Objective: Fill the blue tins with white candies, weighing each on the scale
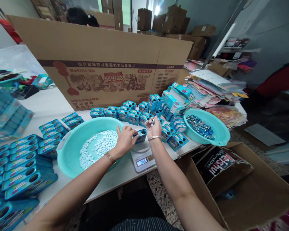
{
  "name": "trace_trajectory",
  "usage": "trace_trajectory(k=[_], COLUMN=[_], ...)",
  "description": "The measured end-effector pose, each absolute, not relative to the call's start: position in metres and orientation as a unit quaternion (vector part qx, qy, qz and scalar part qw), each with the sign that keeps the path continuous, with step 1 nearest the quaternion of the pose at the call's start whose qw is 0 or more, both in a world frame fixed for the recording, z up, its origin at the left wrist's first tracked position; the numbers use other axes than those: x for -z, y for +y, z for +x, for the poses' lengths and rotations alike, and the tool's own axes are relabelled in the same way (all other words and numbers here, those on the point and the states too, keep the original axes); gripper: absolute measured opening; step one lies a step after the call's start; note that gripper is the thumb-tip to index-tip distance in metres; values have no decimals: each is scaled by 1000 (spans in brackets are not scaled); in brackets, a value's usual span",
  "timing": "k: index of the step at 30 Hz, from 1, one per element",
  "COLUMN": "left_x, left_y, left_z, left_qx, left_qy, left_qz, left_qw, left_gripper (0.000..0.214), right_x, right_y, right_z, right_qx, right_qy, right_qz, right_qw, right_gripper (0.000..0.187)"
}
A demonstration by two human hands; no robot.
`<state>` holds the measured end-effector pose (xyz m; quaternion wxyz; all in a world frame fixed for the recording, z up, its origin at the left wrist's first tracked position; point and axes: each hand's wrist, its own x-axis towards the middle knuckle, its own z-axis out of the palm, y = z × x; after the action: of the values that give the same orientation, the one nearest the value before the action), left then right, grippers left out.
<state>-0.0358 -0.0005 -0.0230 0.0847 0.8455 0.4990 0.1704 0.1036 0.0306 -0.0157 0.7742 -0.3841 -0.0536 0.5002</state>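
A small blue box [141, 136] with a round opening in its top stands on a digital scale [142, 163] whose display is lit. Curled around the left end of that box are the finger and thumb of my left hand [125, 138]; its fingertips are partly hidden. My right hand [155, 129] is just right of the box, palm turned up, cupping a few white candies [153, 122]. Left of the scale, a large turquoise basin [71, 141] holds many loose white candies [106, 141], and my left wrist passes over its right side.
Rows of blue boxes [29, 173] stand on the left, and more boxes [133, 118] behind the scale. A second basin [221, 128] holds shiny blue-silver pieces. A cardboard panel [115, 41] rises behind; an open carton [255, 192] stands at lower right. Another person's head shows beyond the panel.
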Motion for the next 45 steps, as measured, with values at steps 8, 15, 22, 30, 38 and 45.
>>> trace_trajectory(k=[8,15,22,30,38,45], left_x=[23,24,21,20,9,12], left_y=[1,4,13,17,30,25], left_z=[-35,-34,-21,-5,-27,-43], left_qx=[-171,-209,-224,-210,-244,-194], left_qy=[502,511,504,493,515,505], left_qz=[842,822,826,839,816,836], left_qw=[101,143,117,93,101,87], left_gripper=[13,13,12,13,18,13], right_x=[16,21,34,37,33,44], right_y=[25,3,-16,-20,-24,-19], right_z=[131,166,188,192,191,187], right_qx=[-585,-584,-575,-575,-573,-592], right_qy=[7,31,8,-10,32,-4], right_qz=[-315,-259,-258,-248,-254,-248], right_qw=[747,768,776,780,779,767], right_gripper=[30,31,29,28,28,26])
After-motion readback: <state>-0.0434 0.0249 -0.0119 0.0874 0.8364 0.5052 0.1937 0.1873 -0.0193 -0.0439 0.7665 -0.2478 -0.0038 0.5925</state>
